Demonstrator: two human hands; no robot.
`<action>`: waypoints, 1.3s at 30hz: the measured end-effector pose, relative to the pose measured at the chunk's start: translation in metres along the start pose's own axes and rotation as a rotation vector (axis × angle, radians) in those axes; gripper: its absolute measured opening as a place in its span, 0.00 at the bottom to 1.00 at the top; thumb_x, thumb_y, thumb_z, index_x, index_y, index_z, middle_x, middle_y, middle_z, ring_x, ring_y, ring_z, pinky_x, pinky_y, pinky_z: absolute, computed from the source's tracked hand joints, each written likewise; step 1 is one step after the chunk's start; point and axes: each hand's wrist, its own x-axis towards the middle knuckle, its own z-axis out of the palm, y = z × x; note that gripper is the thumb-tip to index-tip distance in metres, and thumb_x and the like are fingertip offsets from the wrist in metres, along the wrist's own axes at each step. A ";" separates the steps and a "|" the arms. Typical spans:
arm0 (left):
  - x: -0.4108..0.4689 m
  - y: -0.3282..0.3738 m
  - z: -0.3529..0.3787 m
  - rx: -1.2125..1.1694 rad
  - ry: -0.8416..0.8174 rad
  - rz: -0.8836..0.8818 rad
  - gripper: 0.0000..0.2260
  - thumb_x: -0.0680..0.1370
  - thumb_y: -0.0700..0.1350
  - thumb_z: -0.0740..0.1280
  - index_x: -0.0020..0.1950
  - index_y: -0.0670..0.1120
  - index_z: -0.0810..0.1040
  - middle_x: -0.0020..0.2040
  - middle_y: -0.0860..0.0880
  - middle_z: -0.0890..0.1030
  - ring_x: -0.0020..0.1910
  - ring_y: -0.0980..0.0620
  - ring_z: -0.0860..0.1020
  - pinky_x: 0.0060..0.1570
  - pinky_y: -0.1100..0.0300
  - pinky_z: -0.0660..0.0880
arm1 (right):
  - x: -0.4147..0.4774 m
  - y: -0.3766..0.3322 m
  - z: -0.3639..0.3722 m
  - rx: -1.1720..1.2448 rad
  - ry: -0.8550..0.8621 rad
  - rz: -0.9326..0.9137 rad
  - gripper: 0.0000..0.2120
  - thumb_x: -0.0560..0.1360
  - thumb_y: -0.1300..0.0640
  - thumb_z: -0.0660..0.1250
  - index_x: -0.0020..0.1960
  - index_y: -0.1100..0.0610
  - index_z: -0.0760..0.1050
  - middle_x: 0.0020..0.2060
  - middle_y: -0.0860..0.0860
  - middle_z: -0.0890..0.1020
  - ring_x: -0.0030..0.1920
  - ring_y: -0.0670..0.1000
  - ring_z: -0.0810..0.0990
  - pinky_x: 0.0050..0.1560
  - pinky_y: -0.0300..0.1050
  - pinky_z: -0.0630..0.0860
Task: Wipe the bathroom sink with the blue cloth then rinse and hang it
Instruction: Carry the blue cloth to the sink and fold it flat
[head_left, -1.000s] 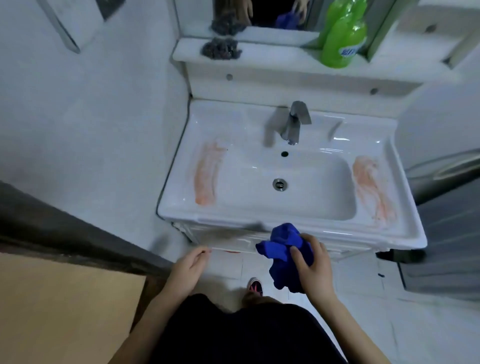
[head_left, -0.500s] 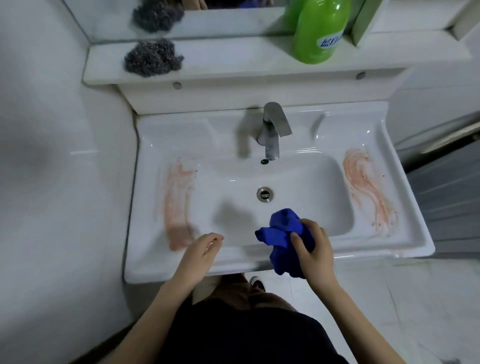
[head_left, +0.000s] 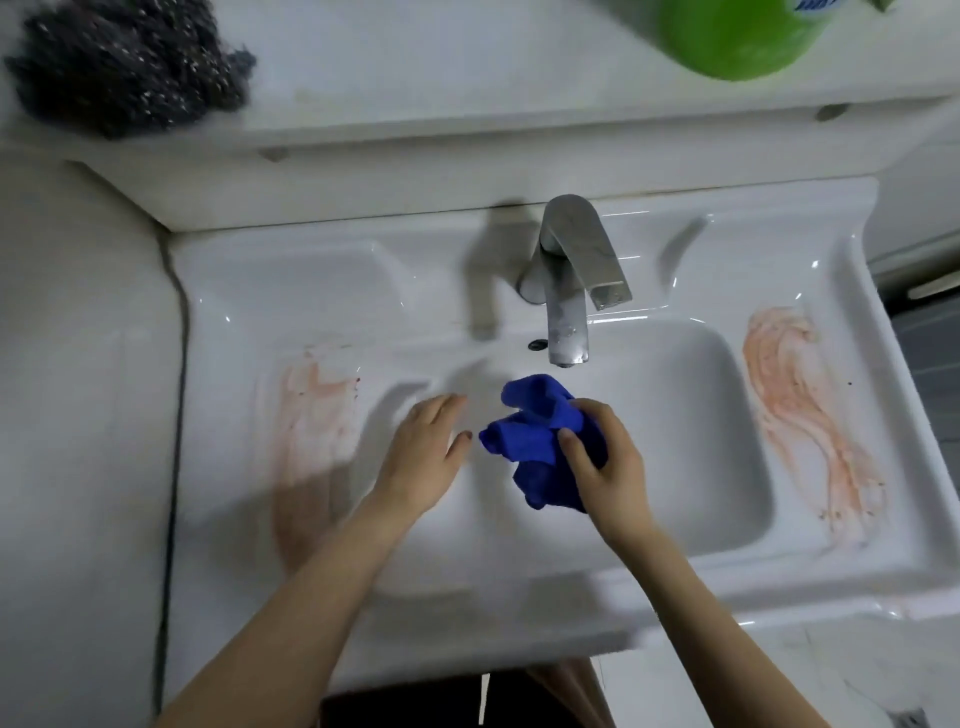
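Note:
The white sink (head_left: 691, 597) fills the view, with an orange smear (head_left: 311, 415) on its left ledge and another orange smear (head_left: 800, 415) on its right ledge. My right hand (head_left: 608, 467) grips the bunched blue cloth (head_left: 535, 431) over the basin, just below the metal tap (head_left: 566, 291). My left hand (head_left: 426, 452) hovers over the basin beside the cloth with fingers relaxed, holding nothing. The drain is hidden behind the hands.
A shelf (head_left: 467, 93) above the sink carries a dark steel-wool scrubber (head_left: 130, 62) at the left and a green bottle (head_left: 737, 36) at the right. White tiled wall stands to the left. Floor tiles show at the lower right.
Both hands have moved forward from the sink's front edge to over the basin, the right one carrying the cloth under the tap. The view has come much closer to the sink.

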 end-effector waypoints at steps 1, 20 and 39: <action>0.008 -0.005 0.013 -0.006 0.002 -0.029 0.21 0.81 0.43 0.63 0.74 0.43 0.67 0.73 0.45 0.70 0.73 0.45 0.66 0.71 0.56 0.61 | 0.010 0.011 0.008 0.007 -0.043 0.005 0.11 0.79 0.61 0.64 0.57 0.47 0.74 0.52 0.45 0.81 0.52 0.47 0.79 0.50 0.40 0.75; 0.079 -0.044 0.082 0.181 0.201 0.172 0.18 0.74 0.54 0.64 0.61 0.50 0.78 0.59 0.52 0.79 0.56 0.44 0.73 0.60 0.53 0.71 | 0.045 0.102 0.068 -0.866 -0.064 -0.343 0.22 0.66 0.50 0.74 0.57 0.56 0.78 0.47 0.56 0.76 0.45 0.59 0.73 0.42 0.50 0.72; 0.061 -0.026 0.062 -0.502 0.234 -0.373 0.03 0.80 0.45 0.65 0.50 0.46 0.73 0.40 0.52 0.76 0.39 0.53 0.75 0.41 0.61 0.70 | 0.100 0.101 -0.033 -0.078 0.115 0.300 0.02 0.79 0.58 0.63 0.49 0.56 0.73 0.41 0.50 0.79 0.44 0.54 0.78 0.44 0.45 0.74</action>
